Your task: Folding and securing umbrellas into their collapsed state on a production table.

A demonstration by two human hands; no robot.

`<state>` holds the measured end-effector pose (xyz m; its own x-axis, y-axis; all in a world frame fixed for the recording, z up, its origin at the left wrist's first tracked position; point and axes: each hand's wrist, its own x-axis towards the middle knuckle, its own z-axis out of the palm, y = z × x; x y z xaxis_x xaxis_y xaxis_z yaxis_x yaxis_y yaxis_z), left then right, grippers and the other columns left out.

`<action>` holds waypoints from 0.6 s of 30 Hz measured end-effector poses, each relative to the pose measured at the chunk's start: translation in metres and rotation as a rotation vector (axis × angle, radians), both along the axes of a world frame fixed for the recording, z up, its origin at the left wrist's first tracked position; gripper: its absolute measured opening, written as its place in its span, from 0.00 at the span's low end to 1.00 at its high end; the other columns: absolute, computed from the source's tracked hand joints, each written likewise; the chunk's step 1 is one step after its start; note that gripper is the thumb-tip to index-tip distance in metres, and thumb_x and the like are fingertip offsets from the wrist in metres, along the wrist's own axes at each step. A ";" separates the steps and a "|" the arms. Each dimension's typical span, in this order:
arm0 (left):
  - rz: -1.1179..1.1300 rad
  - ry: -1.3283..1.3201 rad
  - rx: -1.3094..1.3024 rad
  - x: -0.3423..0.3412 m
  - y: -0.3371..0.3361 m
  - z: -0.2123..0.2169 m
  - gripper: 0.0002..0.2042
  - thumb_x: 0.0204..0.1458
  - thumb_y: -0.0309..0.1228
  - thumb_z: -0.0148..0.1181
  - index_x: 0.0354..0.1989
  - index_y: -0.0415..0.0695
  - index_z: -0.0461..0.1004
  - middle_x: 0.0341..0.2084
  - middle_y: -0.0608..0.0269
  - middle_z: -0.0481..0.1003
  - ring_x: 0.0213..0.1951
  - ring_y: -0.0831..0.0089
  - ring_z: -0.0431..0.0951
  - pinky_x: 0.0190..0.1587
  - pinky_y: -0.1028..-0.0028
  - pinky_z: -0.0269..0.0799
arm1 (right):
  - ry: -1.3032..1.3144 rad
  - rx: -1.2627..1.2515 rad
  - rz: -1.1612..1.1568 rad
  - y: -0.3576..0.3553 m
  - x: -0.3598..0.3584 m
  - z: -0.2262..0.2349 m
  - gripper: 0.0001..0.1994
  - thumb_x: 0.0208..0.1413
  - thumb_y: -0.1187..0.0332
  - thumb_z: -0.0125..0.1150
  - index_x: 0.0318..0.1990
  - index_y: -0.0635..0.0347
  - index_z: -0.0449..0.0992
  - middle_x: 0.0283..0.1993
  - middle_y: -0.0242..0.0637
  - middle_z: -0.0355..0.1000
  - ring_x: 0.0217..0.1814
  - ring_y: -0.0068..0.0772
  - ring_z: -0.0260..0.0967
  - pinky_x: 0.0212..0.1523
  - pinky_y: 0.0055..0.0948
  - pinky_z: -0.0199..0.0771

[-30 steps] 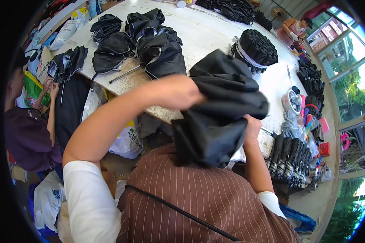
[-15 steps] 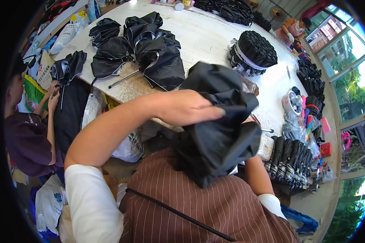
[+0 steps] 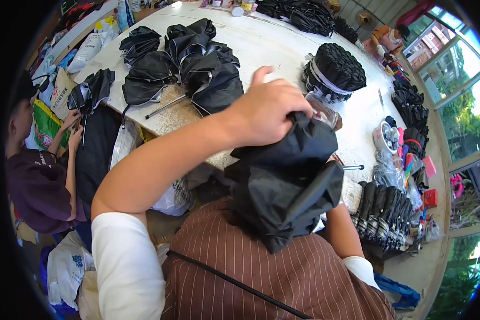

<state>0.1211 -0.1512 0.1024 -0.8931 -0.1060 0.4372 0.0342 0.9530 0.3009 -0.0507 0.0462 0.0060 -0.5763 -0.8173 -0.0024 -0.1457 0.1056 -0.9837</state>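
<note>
A black folding umbrella [image 3: 288,186] with loose, bunched canopy is in front of my chest. My left hand [image 3: 272,112] reaches across to its far side, fingers curled down on a fold of the black cloth and pinching it. My right forearm [image 3: 342,229] rises behind the umbrella on the right. The canopy hides nearly all of my right hand, so its grip does not show. A thin metal shaft [image 3: 353,167] with a dark end sticks out to the right of the cloth.
Several loose black umbrellas [image 3: 208,74] lie on the white table [image 3: 272,42] at the left. A round tied bundle of black umbrellas [image 3: 333,69] stands farther back. Rows of folded umbrellas [image 3: 381,213] are at the right. A co-worker [image 3: 42,176] handles an umbrella at the left.
My left hand has risen toward the far side of the canopy, its fingers changing from lying along the cloth to pinching a fold. The cloth has been drawn into a different shape.
</note>
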 end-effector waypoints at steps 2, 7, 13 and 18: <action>0.055 0.104 0.210 -0.005 -0.003 0.013 0.14 0.46 0.24 0.56 0.43 0.44 0.73 0.38 0.65 0.76 0.41 0.73 0.73 0.57 0.68 0.55 | -0.097 -0.014 -0.003 -0.024 0.019 0.004 0.09 0.55 0.63 0.48 0.36 0.57 0.71 0.29 0.36 0.66 0.26 0.35 0.62 0.27 0.27 0.65; 0.199 0.512 0.836 0.000 -0.042 0.041 0.08 0.53 0.30 0.53 0.36 0.41 0.75 0.32 0.66 0.77 0.35 0.81 0.74 0.48 0.79 0.66 | -0.353 -0.051 0.000 0.016 0.025 0.013 0.08 0.56 0.64 0.47 0.35 0.56 0.71 0.27 0.36 0.65 0.24 0.33 0.60 0.26 0.26 0.64; -0.189 0.259 0.692 -0.003 -0.026 0.004 0.10 0.54 0.32 0.54 0.40 0.39 0.74 0.37 0.65 0.77 0.40 0.79 0.74 0.49 0.80 0.66 | -0.650 -0.080 -0.029 0.014 0.004 0.036 0.08 0.57 0.64 0.45 0.34 0.56 0.70 0.25 0.35 0.63 0.22 0.32 0.58 0.24 0.25 0.63; -0.111 -0.318 0.754 0.000 -0.020 0.009 0.08 0.52 0.28 0.53 0.38 0.39 0.74 0.30 0.67 0.75 0.30 0.81 0.71 0.36 0.83 0.66 | -0.880 -0.139 -0.099 0.016 0.016 0.053 0.08 0.59 0.65 0.44 0.34 0.55 0.69 0.23 0.35 0.61 0.20 0.31 0.56 0.22 0.24 0.62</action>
